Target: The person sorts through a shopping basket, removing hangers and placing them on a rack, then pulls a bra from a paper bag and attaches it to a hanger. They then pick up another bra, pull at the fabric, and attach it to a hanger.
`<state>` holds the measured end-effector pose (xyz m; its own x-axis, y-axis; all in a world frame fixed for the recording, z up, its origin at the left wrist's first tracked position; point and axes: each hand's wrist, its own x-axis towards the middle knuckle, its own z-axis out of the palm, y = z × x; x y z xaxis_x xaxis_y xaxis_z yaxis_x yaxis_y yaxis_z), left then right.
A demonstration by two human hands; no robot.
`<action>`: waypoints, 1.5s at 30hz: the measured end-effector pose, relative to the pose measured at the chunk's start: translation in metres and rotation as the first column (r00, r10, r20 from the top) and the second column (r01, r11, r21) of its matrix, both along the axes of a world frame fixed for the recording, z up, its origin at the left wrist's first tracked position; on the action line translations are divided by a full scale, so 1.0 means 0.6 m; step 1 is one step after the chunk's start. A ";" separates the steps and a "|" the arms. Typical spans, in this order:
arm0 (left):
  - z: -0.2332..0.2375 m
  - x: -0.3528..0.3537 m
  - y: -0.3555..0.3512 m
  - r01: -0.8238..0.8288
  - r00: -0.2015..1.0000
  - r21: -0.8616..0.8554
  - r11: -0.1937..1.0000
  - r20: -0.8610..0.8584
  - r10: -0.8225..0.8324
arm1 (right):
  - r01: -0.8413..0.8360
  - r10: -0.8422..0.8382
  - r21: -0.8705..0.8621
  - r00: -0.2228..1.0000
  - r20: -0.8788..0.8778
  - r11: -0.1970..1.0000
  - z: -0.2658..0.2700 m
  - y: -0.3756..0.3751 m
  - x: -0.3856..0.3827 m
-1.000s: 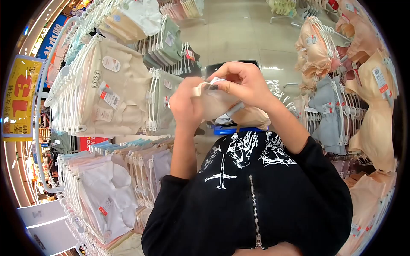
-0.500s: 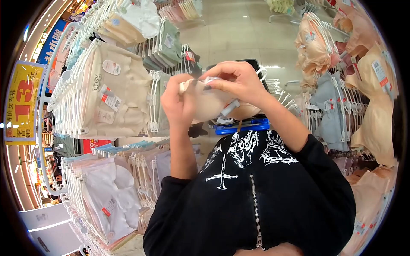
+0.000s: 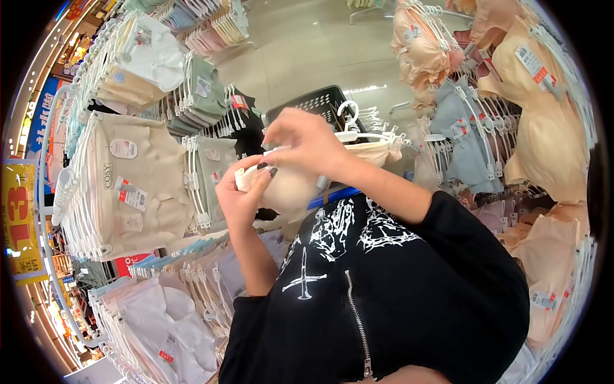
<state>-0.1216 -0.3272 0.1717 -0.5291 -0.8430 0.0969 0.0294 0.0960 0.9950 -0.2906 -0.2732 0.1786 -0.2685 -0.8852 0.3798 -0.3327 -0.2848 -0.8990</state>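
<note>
A pale beige bra (image 3: 289, 189), its rounded cup blurred, is in my hands in front of my chest. My left hand (image 3: 242, 195) is closed around its left end, thumb on top. Just above, my right hand (image 3: 310, 144) is closed with the fingertips at the upper edge of the fabric; what exactly they pinch is partly hidden. Behind my right wrist is a white hanger (image 3: 348, 118) with another beige garment (image 3: 377, 153) on it. Beyond my hands stands a black basket (image 3: 323, 99), and a blue bar (image 3: 332, 196) shows beneath my right forearm.
On the left, racks hold beige briefs (image 3: 153, 185) and white garments (image 3: 169, 320) on hangers. To the right hang beige bras (image 3: 543, 128) and a grey-blue garment (image 3: 454, 134). A yellow price sign (image 3: 22, 221) is at the far left. Tiled floor (image 3: 288, 45) lies ahead.
My view has turned, and both hands with the bra appear lower and further left. My right hand has lifted its fingers at the bra's edge. More of the basket and hanger shows.
</note>
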 end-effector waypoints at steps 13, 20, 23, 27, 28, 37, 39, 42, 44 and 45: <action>-0.041 0.029 -0.023 -0.364 0.926 -0.115 0.925 -0.154 0.345 | 0.261 -0.335 -0.284 0.908 -0.252 0.923 0.004 0.028 -0.024; -0.060 0.096 -0.055 -0.322 0.877 0.105 0.941 -0.342 0.338 | 0.416 -0.460 -0.231 0.615 -0.641 0.879 -0.056 0.048 -0.081; -0.070 0.122 -0.066 -0.246 0.902 0.120 0.962 -0.336 0.272 | 0.415 -0.413 -0.171 0.608 -0.678 0.893 -0.073 0.068 -0.093; -0.071 0.119 -0.062 -0.190 0.921 0.154 0.970 -0.315 0.231 | 0.351 -0.260 0.016 0.725 -0.638 0.936 -0.102 0.107 -0.101; -0.076 0.118 -0.065 -0.175 0.925 0.152 0.973 -0.314 0.216 | 0.343 -0.208 0.107 0.758 -0.618 0.933 -0.111 0.114 -0.101; -0.097 0.075 -0.079 -0.210 0.952 0.177 0.962 -0.188 0.242 | 0.379 -0.327 0.049 0.850 -0.412 0.924 -0.092 0.144 -0.090; -0.096 0.053 -0.075 -0.147 0.959 0.237 0.960 -0.206 0.197 | 0.422 -0.359 0.046 0.819 -0.447 0.905 -0.084 0.158 -0.092; -0.078 0.020 -0.069 -0.031 0.985 0.082 0.996 -0.169 0.045 | 0.499 -0.419 0.046 0.771 -0.481 0.865 -0.070 0.190 -0.095; -0.073 0.007 -0.064 0.067 0.992 -0.007 0.998 -0.106 -0.067 | 0.549 -0.438 0.094 0.748 -0.498 0.830 -0.059 0.221 -0.091; -0.073 0.001 -0.064 0.124 0.989 -0.047 0.991 -0.075 -0.127 | 0.563 -0.449 0.119 0.754 -0.479 0.818 -0.055 0.237 -0.089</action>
<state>-0.1212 -0.3656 0.1276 -0.6197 -0.7648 0.1760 0.1208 0.1287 0.9843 -0.3440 -0.1312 0.1454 -0.5722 -0.7398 0.3540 -0.7155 0.2394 -0.6563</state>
